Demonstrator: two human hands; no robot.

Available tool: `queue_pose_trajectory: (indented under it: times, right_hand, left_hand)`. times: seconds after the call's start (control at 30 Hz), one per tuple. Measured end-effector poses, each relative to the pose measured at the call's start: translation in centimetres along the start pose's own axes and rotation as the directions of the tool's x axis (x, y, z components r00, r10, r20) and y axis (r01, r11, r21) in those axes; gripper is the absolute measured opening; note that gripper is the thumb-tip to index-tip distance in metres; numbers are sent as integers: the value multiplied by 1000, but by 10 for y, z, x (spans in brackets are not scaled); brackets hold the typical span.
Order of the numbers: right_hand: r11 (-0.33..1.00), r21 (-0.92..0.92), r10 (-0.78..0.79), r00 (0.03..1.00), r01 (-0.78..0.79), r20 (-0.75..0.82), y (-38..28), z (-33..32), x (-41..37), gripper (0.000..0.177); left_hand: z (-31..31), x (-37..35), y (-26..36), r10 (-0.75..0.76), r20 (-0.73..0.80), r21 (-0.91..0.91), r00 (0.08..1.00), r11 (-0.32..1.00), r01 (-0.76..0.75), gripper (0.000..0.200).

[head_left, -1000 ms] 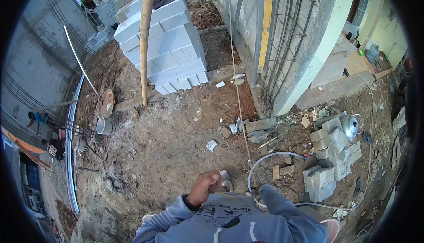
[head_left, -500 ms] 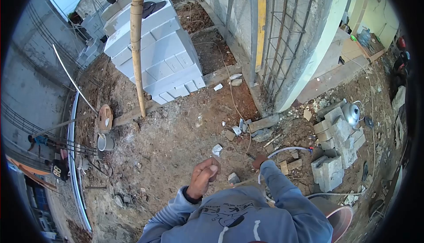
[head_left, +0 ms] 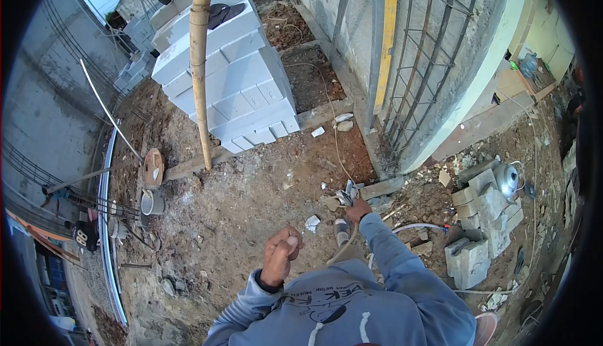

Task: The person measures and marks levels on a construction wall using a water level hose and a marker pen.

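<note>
My left hand (head_left: 281, 255) is raised in front of my chest, fingers curled and thumb against them; nothing shows in it. Farther forward and to the right, my right hand (head_left: 358, 209) is closed on a small metallic tool (head_left: 344, 198) whose tip points forward and left. Its exact kind cannot be made out. A thin cable (head_left: 336, 145) runs over the ground from the wall toward that hand. Below the hand a tan hose-like band (head_left: 347, 248) curves back toward my body. A foot (head_left: 342, 231) shows beside it.
White blocks (head_left: 242, 82) are stacked ahead, with a bamboo pole (head_left: 199, 69) before them. A rebar cage (head_left: 430, 50) stands against the wall at right. Broken blocks (head_left: 487, 208) and a kettle (head_left: 506, 180) lie right. A bucket (head_left: 151, 203) sits left.
My right hand has moved forward and left, and the metallic tool in it shows more clearly. A foot has come into view below it. My left hand has shifted slightly left.
</note>
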State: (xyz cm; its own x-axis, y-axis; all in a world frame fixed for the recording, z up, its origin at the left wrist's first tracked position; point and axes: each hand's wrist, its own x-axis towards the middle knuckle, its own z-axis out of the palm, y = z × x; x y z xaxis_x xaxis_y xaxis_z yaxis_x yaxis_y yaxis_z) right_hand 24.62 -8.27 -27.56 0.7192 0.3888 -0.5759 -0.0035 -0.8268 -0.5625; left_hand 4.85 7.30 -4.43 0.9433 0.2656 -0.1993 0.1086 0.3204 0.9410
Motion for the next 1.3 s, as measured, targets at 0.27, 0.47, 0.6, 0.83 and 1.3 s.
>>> queue_pose_trajectory:
  times: [0.27,0.47,0.6,0.83,1.3]
  right_hand:
    - [828,-540,404,831,-154,382,204,100,73,36]
    - [814,-572,406,806,-104,431,188,70,134,31]
    - [936,-347,119,982,-60,150,5,-69,278,28]
    - [455,-133,-317,21,881,-948,-278,-387,75,25]
    - [917,-288,347,908,-276,234,12,-17,272,49]
  left_hand:
    - [-67,107,38,290,-306,-30,907,949,-314,32]
    - [-125,122,130,632,-414,83,655,743,-664,33]
    - [-123,131,113,581,-518,157,628,786,-598,31]
    - [-98,195,87,481,-488,112,728,862,-495,32]
    - [-129,414,82,122,-93,137,988,985,-108,34]
